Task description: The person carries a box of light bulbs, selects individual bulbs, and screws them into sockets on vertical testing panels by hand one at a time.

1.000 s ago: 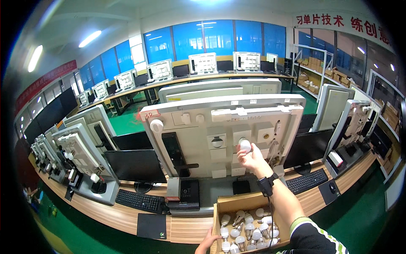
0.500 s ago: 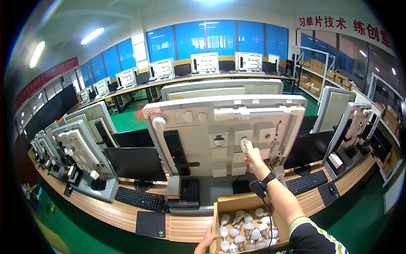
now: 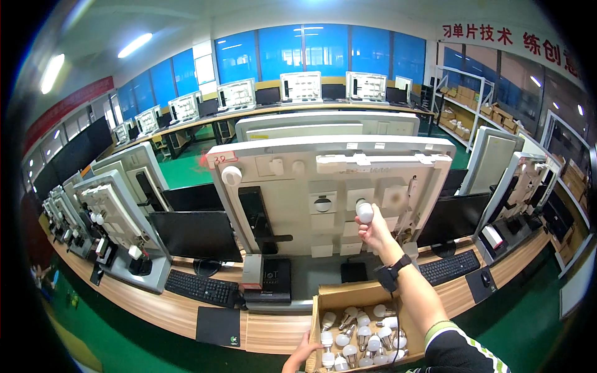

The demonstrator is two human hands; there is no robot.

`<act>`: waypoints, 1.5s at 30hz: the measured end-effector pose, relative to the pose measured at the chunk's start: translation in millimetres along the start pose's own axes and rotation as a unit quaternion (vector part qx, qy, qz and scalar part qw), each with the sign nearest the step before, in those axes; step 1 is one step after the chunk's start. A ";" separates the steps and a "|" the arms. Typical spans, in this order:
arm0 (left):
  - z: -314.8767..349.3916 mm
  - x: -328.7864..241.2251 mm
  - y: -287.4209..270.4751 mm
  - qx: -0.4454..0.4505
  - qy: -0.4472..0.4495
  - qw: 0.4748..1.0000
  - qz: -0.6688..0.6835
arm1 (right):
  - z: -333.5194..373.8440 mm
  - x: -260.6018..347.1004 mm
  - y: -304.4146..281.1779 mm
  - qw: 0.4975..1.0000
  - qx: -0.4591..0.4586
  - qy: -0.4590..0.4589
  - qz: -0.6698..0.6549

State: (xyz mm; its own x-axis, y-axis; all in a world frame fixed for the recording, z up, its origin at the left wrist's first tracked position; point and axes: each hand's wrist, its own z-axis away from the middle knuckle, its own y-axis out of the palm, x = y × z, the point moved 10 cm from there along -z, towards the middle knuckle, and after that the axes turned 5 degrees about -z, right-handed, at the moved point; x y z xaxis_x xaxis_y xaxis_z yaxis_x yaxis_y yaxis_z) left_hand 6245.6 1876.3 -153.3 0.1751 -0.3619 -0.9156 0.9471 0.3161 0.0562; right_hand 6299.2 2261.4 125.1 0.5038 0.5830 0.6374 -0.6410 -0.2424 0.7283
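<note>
My right hand (image 3: pixel 374 234) is closed around a white light bulb (image 3: pixel 365 213), held up against or just in front of the middle of a pale display panel (image 3: pixel 292 239). Whether the bulb's base touches the socket behind it cannot be told, since bulb and fingers cover that spot. Low in the picture, my left hand (image 3: pixel 301 354) grips the left wall of an open cardboard box (image 3: pixel 316 314). Inside the box lie several loose white bulbs (image 3: pixel 374 344), pointing different ways.
Black monitors (image 3: pixel 196 236) and keyboards (image 3: pixel 200 290) flank the panel on the wooden desk (image 3: pixel 273 334). A black device (image 3: pixel 277 280) stands beneath the panel's left side. More panels line both sides, and shelves with cartons (image 3: pixel 463 96) stand at the right. A dark cord hangs by my right wrist.
My right hand and the bulb have shifted slightly right and down, and more of the bulb's round dome shows. My left hand keeps its grip on the box.
</note>
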 end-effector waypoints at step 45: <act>105.8 -33.9 47.3 -0.058 0.152 0.915 -0.370 | 379.8 -53.7 -410.4 0.688 -0.224 -0.219 0.655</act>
State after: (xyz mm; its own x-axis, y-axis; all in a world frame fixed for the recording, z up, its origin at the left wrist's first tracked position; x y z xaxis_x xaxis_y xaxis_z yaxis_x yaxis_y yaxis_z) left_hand 6312.9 1810.8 -77.4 -0.6022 -0.2591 -0.7551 0.7378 0.1805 -0.6504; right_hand 6755.1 2034.9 -112.5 -0.6121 -0.2213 0.7592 -0.7761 -0.0162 -0.6304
